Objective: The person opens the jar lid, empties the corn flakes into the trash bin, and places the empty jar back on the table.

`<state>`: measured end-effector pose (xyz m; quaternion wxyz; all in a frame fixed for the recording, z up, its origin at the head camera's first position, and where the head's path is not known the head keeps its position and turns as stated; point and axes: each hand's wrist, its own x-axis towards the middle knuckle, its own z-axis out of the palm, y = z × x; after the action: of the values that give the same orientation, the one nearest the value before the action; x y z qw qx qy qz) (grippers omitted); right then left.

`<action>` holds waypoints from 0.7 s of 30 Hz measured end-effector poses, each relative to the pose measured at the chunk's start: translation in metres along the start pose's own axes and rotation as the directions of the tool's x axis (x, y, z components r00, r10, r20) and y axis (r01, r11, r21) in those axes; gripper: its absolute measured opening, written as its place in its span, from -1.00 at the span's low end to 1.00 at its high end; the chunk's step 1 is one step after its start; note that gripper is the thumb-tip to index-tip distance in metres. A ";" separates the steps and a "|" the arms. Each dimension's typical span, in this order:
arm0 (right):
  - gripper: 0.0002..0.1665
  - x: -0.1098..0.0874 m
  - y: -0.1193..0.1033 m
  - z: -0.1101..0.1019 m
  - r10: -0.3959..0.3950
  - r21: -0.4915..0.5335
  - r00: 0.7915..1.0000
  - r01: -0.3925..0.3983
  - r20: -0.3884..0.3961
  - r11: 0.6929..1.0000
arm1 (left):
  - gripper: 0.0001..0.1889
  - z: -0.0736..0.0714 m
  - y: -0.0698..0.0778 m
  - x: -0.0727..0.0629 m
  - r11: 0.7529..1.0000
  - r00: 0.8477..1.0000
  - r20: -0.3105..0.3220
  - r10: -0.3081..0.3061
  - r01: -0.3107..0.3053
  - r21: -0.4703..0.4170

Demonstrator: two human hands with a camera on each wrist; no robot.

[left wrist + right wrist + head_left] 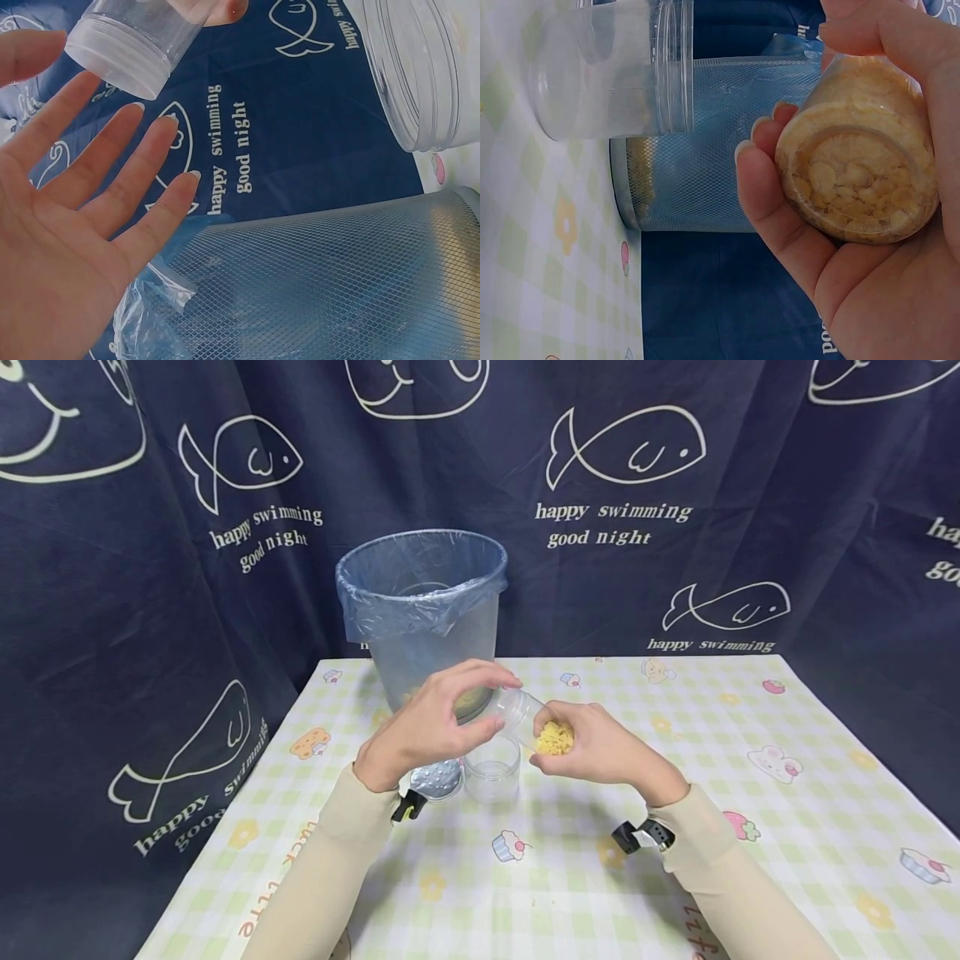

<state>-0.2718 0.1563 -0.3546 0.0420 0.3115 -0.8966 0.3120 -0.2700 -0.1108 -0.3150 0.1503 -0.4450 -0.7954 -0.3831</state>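
My right hand point(592, 743) grips a clear plastic jar point(855, 165) with yellow flakes point(555, 739) in its bottom end. The jar is tilted, its translucent cap end point(116, 56) pointing up toward my left hand point(435, 714). Thumb and fingers of the left hand point(75, 202) are spread at that cap end; in the left wrist view they look fairly straight, and whether they touch it is hard to tell. A second clear jar point(491, 781) stands upright on the table below the hands, its threaded mouth uncovered.
Behind the hands stands a mesh waste bin point(442, 652) lined with a blue plastic bag point(420, 610); something yellowish shows low inside it. Beside the standing jar lies a bumpy silver disc point(437, 779). A checked cloth point(675, 877) covers the table, and a dark printed curtain point(615, 568) hangs behind.
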 end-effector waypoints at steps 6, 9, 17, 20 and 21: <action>-0.65 0.000 -0.001 0.000 0.003 0.007 1.000 -0.003 0.003 1.000 | -0.55 0.000 0.000 0.000 1.000 1.000 0.011 -0.004 0.004 0.005; -0.66 0.000 -0.001 0.000 0.001 0.007 1.000 -0.001 0.003 1.000 | -0.55 0.000 0.000 0.000 1.000 1.000 0.013 -0.001 0.001 0.001; -0.65 0.000 -0.001 0.000 0.001 0.003 1.000 -0.001 0.007 1.000 | -0.55 0.000 0.000 -0.001 1.000 1.000 0.018 -0.001 0.001 -0.010; -0.65 0.000 -0.001 0.000 0.001 0.003 1.000 -0.001 0.007 1.000 | -0.55 0.000 0.001 -0.002 1.000 1.000 0.019 0.000 0.001 -0.014; -0.65 0.000 -0.001 0.000 0.002 0.002 1.000 -0.002 0.007 1.000 | -0.54 0.000 0.001 -0.002 1.000 1.000 0.020 -0.001 0.001 -0.016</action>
<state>-0.2712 0.1554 -0.3544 0.0382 0.3119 -0.8966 0.3120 -0.2682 -0.1111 -0.3156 0.1388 -0.4495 -0.7941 -0.3849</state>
